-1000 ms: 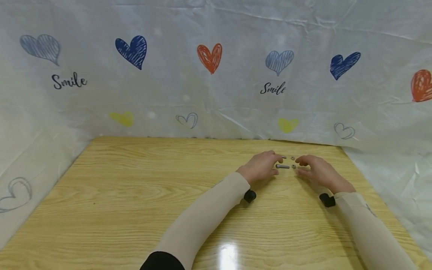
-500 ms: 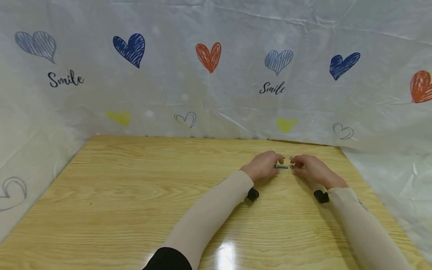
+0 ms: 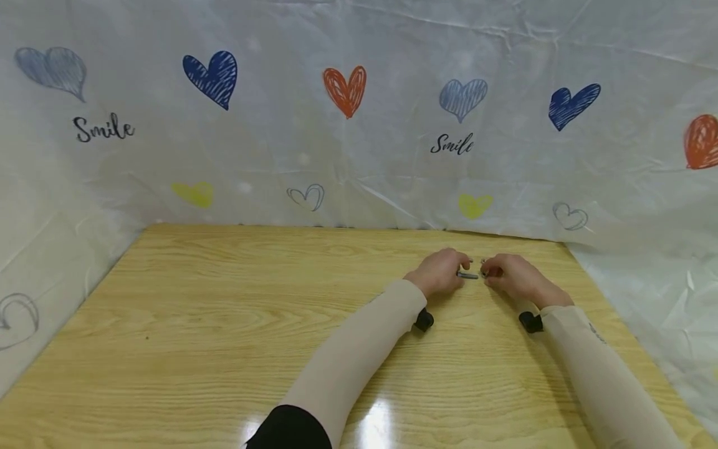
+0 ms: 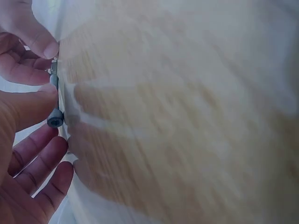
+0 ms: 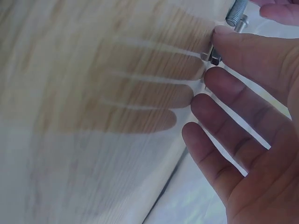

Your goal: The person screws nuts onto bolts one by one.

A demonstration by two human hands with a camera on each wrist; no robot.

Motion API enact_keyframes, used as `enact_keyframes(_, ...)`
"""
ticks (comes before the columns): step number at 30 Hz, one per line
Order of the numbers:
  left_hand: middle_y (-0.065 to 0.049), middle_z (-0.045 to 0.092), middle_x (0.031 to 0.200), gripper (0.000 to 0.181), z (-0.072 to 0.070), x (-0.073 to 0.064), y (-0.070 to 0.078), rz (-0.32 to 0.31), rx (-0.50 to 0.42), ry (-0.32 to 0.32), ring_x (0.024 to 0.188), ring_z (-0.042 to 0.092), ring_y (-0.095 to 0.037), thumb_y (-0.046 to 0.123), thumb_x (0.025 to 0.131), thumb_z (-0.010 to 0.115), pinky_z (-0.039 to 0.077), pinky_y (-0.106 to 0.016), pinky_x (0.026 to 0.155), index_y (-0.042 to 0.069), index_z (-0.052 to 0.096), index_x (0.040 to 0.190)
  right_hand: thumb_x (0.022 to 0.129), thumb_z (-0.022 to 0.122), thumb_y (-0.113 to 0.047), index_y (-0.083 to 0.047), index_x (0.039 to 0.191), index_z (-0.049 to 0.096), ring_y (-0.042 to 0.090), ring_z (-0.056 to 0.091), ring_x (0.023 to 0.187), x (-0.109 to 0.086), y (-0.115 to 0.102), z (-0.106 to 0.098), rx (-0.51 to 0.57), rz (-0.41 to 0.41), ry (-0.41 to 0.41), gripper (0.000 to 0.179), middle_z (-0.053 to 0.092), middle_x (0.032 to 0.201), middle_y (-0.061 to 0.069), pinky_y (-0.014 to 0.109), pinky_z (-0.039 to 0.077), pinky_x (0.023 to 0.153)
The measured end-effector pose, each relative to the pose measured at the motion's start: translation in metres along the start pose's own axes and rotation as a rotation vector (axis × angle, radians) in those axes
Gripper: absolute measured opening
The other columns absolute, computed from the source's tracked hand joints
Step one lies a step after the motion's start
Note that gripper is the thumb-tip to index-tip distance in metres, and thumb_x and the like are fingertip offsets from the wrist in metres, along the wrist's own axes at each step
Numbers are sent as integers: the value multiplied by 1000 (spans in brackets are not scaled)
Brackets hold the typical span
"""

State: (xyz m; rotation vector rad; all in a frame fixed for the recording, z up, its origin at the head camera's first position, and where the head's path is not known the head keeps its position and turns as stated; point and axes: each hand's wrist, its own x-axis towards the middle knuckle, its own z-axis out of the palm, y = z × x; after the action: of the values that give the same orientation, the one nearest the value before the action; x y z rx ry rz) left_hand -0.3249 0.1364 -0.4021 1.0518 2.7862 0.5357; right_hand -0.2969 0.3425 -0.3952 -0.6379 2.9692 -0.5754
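Near bolt [image 3: 469, 275] n 2nd bolt [image 3: 471, 260] behind it, both on table [image 3: 252, 299] btwn L hand [image 3: 441, 272] + R hand [image 3: 518, 277]. Nuts [image 3: 483, 260] r just right of the bolts, sheet [image 3: 387, 162] behind table.

Grey cylindrical metal bolt [image 5: 237, 12]: rough thread.
Yellow-brown flat wood-grained table [image 3: 224, 299]: glossy.
White heart-printed sheet [image 3: 392, 37]: plastic-looking, creased, slightly shiny.

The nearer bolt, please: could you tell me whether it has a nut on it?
No, it is off: in the head view, a gap separates the nearer bolt from the nut by the right hand.
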Motion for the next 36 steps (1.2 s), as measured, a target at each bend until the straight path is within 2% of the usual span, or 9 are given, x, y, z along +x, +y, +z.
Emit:
enact_keyframes(4, 5, 57, 129, 33, 4, 4, 2, 5, 26, -12, 112, 54, -11, 20, 93, 64, 46, -24, 88, 20, 61, 126, 88, 68, -7, -1, 106, 69, 18, 60, 80, 0, 2, 2, 3, -1, 7, 19, 65, 89, 4, 41, 49, 74)
enact_keyframes(7, 6, 58, 127, 28, 5, 5, 4, -7, 59, -14, 111, 55, -10, 17, 93, 63, 47, -24, 87, 20, 64, 121, 87, 68, -6, -1, 105, 70, 18, 60, 80, 0, 4, 3, 1, -14, 16, 19, 66, 90, 5, 40, 49, 74)
enact_keyframes(11, 6, 63, 102, 10, 5, 7, 6, -29, 99, -2, 90, 58, -9, 16, 93, 62, 48, -24, 73, 19, 71, 97, 87, 68, -5, -1, 103, 71, 17, 60, 79, 0, 4, 3, 1, -16, 18, 16, 67, 89, 5, 39, 49, 73)
enact_keyframes(14, 6, 58, 85, 14, 5, 9, 7, -39, 116, 7, 75, 51, -10, 16, 93, 62, 43, -23, 64, 19, 66, 80, 88, 67, -5, -1, 101, 71, 18, 60, 79, 0, 3, 2, 2, -22, 21, 14, 67, 90, 6, 40, 49, 73)
enact_keyframes(17, 6, 51, 77, 19, 4, 8, 6, -38, 107, 0, 68, 44, -10, 14, 93, 61, 37, -23, 59, 18, 62, 75, 88, 67, -5, -1, 99, 71, 20, 61, 81, 0, 3, 1, 1, -13, 17, 12, 68, 91, 7, 41, 50, 74)
enact_keyframes(21, 4, 51, 77, 19, 3, 6, 5, -30, 42, -33, 67, 41, -12, 6, 94, 56, 33, -23, 58, 15, 63, 78, 88, 66, -7, -2, 96, 71, 19, 62, 81, -1, 3, 0, -4, 14, -10, 10, 68, 90, 6, 41, 51, 75)
enact_keyframes(24, 3, 59, 85, 18, 2, 3, 3, -13, 13, -38, 72, 46, -11, 3, 93, 53, 38, -22, 63, 14, 66, 86, 88, 64, -10, -5, 93, 71, 17, 61, 78, -1, 1, 0, -18, 30, -18, 10, 67, 86, 3, 39, 50, 73)
enact_keyframes(30, 1, 64, 102, 19, 2, 1, -2, 12, 19, -32, 90, 55, -10, 4, 92, 54, 44, -21, 79, 11, 68, 102, 85, 64, -13, -10, 89, 67, 12, 56, 72, -1, -1, 2, -30, 47, -6, 6, 65, 80, -2, 34, 47, 68)
enact_keyframes(36, -1, 60, 104, 19, 1, -3, -3, 1, 21, -25, 95, 53, -11, 6, 94, 52, 44, -21, 82, 10, 67, 105, 84, 63, -12, -10, 91, 65, 12, 55, 71, -5, -5, 1, -16, 39, 17, 7, 63, 79, -2, 33, 45, 67)
